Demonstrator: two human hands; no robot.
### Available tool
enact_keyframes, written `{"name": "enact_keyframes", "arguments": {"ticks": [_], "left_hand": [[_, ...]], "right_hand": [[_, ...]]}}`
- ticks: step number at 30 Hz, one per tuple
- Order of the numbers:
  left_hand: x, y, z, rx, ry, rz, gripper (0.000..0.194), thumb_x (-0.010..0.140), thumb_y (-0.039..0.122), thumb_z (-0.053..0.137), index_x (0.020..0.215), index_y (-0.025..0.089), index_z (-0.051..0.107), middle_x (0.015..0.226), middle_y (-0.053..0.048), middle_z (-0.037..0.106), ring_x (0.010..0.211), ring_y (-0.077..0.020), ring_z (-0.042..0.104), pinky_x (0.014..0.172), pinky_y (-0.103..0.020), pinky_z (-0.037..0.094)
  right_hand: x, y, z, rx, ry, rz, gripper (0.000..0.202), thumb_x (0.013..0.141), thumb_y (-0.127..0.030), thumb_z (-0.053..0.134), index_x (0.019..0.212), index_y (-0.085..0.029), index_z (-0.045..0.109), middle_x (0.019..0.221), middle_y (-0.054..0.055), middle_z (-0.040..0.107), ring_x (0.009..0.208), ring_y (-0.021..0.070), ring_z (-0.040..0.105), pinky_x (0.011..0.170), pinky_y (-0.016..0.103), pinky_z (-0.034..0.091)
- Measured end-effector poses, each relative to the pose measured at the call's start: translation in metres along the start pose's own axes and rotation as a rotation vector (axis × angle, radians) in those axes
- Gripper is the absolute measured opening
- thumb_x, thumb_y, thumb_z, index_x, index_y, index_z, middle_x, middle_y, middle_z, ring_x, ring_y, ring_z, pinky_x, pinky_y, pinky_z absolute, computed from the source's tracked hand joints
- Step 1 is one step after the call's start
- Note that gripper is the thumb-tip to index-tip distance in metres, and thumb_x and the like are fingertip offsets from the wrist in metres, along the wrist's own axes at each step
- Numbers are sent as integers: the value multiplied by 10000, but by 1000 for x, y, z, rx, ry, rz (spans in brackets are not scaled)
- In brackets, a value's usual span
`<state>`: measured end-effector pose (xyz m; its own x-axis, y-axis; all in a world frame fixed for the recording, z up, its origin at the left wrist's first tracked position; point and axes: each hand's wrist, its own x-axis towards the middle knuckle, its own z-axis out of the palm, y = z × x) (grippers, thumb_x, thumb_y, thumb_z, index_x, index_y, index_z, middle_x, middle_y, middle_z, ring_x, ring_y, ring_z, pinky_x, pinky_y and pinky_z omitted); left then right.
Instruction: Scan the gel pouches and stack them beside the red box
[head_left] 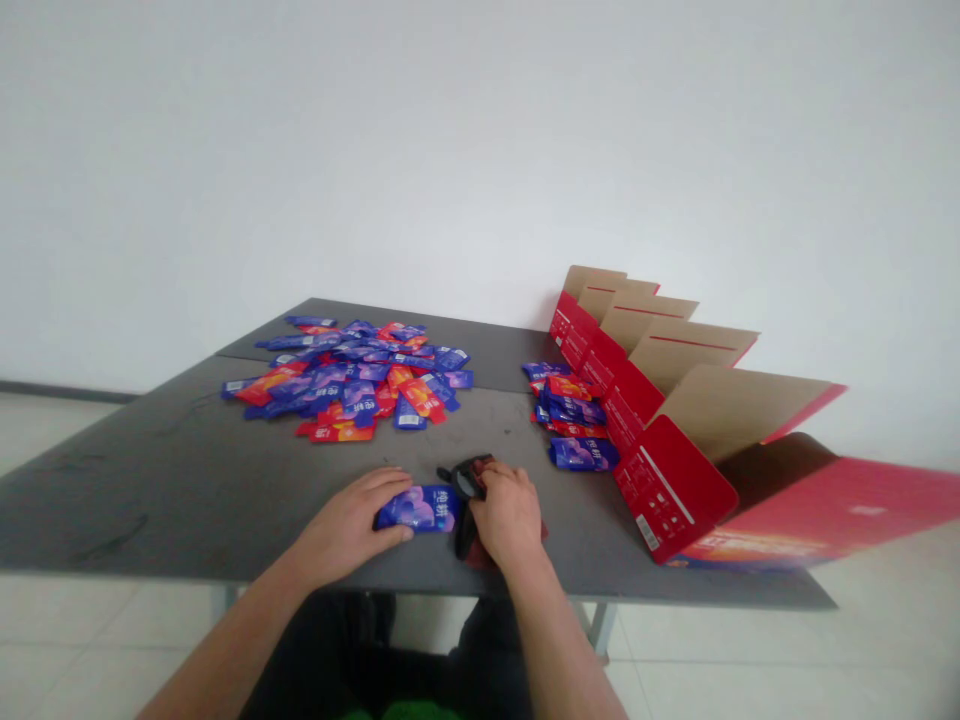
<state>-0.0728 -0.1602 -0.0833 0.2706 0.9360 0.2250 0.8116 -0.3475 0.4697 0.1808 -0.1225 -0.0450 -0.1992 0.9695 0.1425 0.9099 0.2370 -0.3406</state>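
Note:
My left hand [367,520] is closed around the left end of a blue packet [421,508] with purple shapes and white lettering. The packet lies flat at the table's front, its right end beside a black and dark-red hand-held object [466,486]. That object has a rounded black part on top, and its exact kind is not clear. My right hand [508,512] is wrapped over it from the right, hiding much of its body.
A large heap of blue and red-orange packets [360,375] lies on the left of the grey table [187,500]. A smaller row of packets [574,410] lies right of centre. Along the right edge stand several red cartons [667,490] with raised brown flaps.

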Motion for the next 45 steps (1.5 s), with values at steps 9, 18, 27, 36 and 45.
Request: {"name": "enact_keyframes", "arguments": {"ticks": [9,18,27,36,45], "left_hand": [[3,-1,3,-73,36,48,517,868,263,678,1385,248,657,1443,-88,659,1372,-302,581,1209,-477,439],[1,-4,3,20,-5,26,500,867,393,744,1346,260,698,1469,-94,643,1364,-333,584,1204,-504,442],[1,-2,3,-15,8,51,473,859,378,746,1314,254,706,1463,-89,649,1381,-322,569,1222,-482,421],[2,-4,5,-36,19,40,464,864,275,676,1327,272,699,1402,-74,690,1341,-320,608,1180,-470,472],[1,-3,2,-2,-6,33,507,872,428,746,1348,263,694,1468,-84,643,1386,-325,564,1226,-495,412]], "right_hand": [[-12,-67,33,106,-9,-168,187,878,-267,664,1043,-245,749,1186,44,726,1059,258,572,887,364,448],[2,-26,1,52,44,-52,281,850,-166,648,1099,-225,764,1244,50,718,1091,253,575,941,354,427],[-6,-21,24,100,18,-73,245,837,-177,666,1052,-244,763,1250,22,720,1095,245,571,950,345,429],[-6,-57,15,133,84,-182,207,864,-248,676,1053,-244,758,1239,33,713,1109,257,556,950,353,436],[-6,1,16,31,37,6,279,857,-185,654,1106,-251,764,1252,40,718,1075,246,578,929,338,425]]}}
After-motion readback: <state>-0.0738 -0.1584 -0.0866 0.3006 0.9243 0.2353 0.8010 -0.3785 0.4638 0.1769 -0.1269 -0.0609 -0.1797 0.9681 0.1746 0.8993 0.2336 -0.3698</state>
